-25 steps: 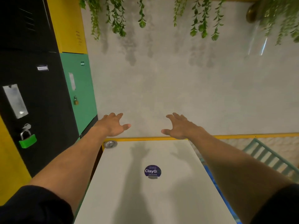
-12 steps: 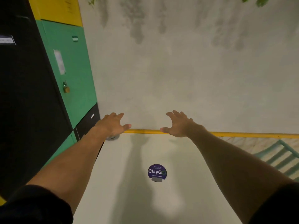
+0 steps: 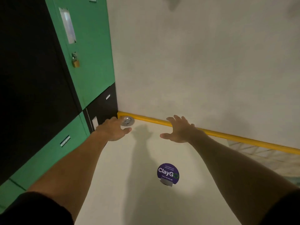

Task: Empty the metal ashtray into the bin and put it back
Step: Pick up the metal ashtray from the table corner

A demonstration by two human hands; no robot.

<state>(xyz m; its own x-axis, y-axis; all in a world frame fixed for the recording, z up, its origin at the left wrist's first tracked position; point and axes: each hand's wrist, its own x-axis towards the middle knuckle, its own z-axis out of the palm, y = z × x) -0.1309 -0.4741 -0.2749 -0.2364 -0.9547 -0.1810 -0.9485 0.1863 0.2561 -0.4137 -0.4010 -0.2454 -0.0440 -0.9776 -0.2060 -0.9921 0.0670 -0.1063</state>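
Pale plaster wall [image 3: 203, 62] fills the upper right of the frame, and green and black lockers [image 3: 87, 46] stand along the left side, one of them closed with a small brass padlock [image 3: 75, 62]. Below the wall lies a long white table [image 3: 129, 184], which takes the lower middle of the frame; a yellow strip [image 3: 227, 136] runs along its far edge where it meets the wall. A round purple sticker [image 3: 168, 172] is fixed on the table a little below the centre. Both bare forearms stretch forward from the bottom corners. The right hand [image 3: 180, 131], right of centre, is empty, its fingers spread wide above the table, holding nothing; probably it only keeps balance during the reach. The left hand [image 3: 113, 129], left of centre, is also empty with loosely spread fingers, and its fingertips reach the near rim of the metal ashtray [image 3: 128, 120]; whether they touch it I cannot tell. The ashtray is small and sits in the far left corner of the table, just beside the yellow strip and the lockers, so a long reach is needed. I judge the task is at its start, the ashtray not yet lifted. No bin is visible.
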